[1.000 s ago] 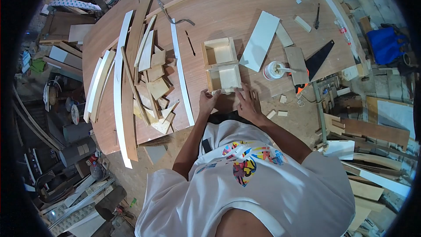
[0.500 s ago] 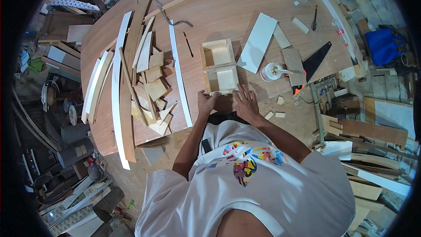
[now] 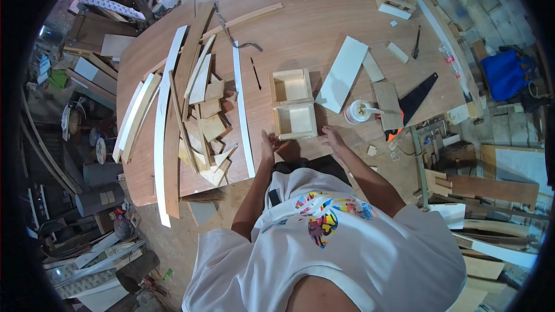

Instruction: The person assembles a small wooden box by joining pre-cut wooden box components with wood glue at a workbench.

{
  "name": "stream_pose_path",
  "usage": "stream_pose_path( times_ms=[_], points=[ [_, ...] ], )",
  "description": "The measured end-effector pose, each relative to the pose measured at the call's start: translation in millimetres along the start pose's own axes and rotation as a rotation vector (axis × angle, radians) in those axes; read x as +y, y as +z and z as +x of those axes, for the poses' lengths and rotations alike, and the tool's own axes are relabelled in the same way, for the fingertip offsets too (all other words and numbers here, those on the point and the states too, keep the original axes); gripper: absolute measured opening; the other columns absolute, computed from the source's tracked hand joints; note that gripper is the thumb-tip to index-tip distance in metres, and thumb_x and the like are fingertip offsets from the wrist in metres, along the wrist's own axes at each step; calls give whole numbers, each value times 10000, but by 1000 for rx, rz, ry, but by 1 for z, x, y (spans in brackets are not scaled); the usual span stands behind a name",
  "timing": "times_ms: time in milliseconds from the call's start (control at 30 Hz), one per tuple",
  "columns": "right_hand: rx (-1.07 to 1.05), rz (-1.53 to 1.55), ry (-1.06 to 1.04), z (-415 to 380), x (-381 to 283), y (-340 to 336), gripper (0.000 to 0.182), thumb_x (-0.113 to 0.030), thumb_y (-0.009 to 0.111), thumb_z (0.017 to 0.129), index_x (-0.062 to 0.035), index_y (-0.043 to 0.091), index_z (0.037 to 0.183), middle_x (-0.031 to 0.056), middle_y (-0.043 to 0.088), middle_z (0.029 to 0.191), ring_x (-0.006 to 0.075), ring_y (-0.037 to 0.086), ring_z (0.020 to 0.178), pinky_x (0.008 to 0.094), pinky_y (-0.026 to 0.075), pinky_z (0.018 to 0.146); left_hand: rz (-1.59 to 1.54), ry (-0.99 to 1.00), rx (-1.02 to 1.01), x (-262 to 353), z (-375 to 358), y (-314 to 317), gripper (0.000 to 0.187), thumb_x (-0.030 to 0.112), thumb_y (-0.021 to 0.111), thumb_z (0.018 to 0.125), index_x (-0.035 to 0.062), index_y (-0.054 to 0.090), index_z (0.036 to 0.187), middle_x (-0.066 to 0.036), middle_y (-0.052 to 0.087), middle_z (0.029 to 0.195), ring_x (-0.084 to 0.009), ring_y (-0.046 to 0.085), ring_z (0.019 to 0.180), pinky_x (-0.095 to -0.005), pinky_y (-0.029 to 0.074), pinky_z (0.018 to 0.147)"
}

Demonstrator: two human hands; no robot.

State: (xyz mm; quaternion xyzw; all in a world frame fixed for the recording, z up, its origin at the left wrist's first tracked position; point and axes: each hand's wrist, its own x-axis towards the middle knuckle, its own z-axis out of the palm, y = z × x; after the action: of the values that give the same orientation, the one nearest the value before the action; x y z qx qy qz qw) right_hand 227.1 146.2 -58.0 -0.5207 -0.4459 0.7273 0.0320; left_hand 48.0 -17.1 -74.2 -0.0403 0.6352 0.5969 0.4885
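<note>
Two small open wooden boxes stand on the table one behind the other, the far box (image 3: pixel 291 88) touching the near box (image 3: pixel 295 122). By the near box's left front corner is my left hand (image 3: pixel 269 145), its fingers apart and nothing in them. My right hand (image 3: pixel 335 140) is a little off the right side of the same box, with fingers apart and empty. Right of the boxes lie a white board (image 3: pixel 343 74) and a tub (image 3: pixel 358 112) with a stick across its top.
Long strips (image 3: pixel 170 121) and wood offcuts (image 3: pixel 213 127) are piled on the table's left (image 3: pixel 136 179). A handsaw (image 3: pixel 417 99) lies at the right beside a brown board (image 3: pixel 388 106). A slatted wooden piece (image 3: pixel 395 0) stands at the back right.
Both hands have come off the near box and moved apart, the left to the left and the right to the right. The camera view has shifted slightly.
</note>
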Motion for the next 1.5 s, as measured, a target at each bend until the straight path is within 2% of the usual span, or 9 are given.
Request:
stream_pose_path(
  times_ms=[33,100,133,233,567,833,1000,1100,1500],
  points=[
    [-25,-47,0,6,1,1,563,-365,417,885,-33,346,1335,112,417,1304,238,401,1188,404,417,889,-1,9,4,-3,3,-1,900,720,236,834,-37,333,1312,-197,481,1197,-268,422,1155,-436,322,959],
    [-78,-29,2,11,3,5,582,-382,439,875,-40,351,1338,104,416,1310,236,398,1183,403,416,888,-37,7,72,-11,7,-3,834,689,199,862,-22,421,1237,-117,519,1040,-214,511,898,-341,416,779],
    [-131,-65,-39,11,4,6,583,-391,439,876,-42,356,1335,100,415,1310,237,396,1184,404,415,887,-36,7,63,-14,9,-6,850,681,178,867,-30,387,1284,-165,472,1194,-225,491,1000,-350,427,816],
    [-202,-87,-44,9,1,5,601,-401,448,873,-38,343,1340,101,404,1316,245,392,1188,408,413,887,-181,-13,26,-22,15,-13,867,701,220,849,-32,383,1281,-163,519,1145,-249,492,1051,-383,409,881],
    [-211,106,98,17,0,-4,652,-369,477,875,-6,251,1368,138,364,1332,279,428,1159,415,425,863,-148,30,-22,-26,10,-16,783,663,198,877,21,481,1225,-130,562,1092,-237,504,1031,-392,384,890],
    [-211,27,7,22,13,-16,588,-278,447,906,25,243,1367,170,377,1327,269,500,1114,404,455,828,-4,176,-5,-20,-17,-4,488,402,326,926,40,503,1201,-95,572,1064,-206,512,1034,-379,407,865],
    [-229,-46,-16,27,17,-27,548,-229,461,892,64,309,1330,166,528,1198,228,588,1010,338,502,738,-109,167,59,-27,-16,-5,436,332,324,929,36,503,1195,-74,576,1055,-187,524,1013,-366,426,844],
    [-268,-176,-66,28,20,-32,521,-197,484,884,75,346,1307,155,583,1117,210,604,979,306,509,700,-281,164,56,-36,-11,-11,411,282,413,901,7,491,1196,-84,576,1035,-178,554,948,-332,457,794],
    [-354,-379,-80,22,13,-43,236,-159,513,867,-44,603,1052,67,645,917,142,616,794,222,464,629,52,221,205,-46,-15,-25,273,141,507,892,-35,553,1095,-86,625,860,-156,611,705,-261,507,638]
  ],
)
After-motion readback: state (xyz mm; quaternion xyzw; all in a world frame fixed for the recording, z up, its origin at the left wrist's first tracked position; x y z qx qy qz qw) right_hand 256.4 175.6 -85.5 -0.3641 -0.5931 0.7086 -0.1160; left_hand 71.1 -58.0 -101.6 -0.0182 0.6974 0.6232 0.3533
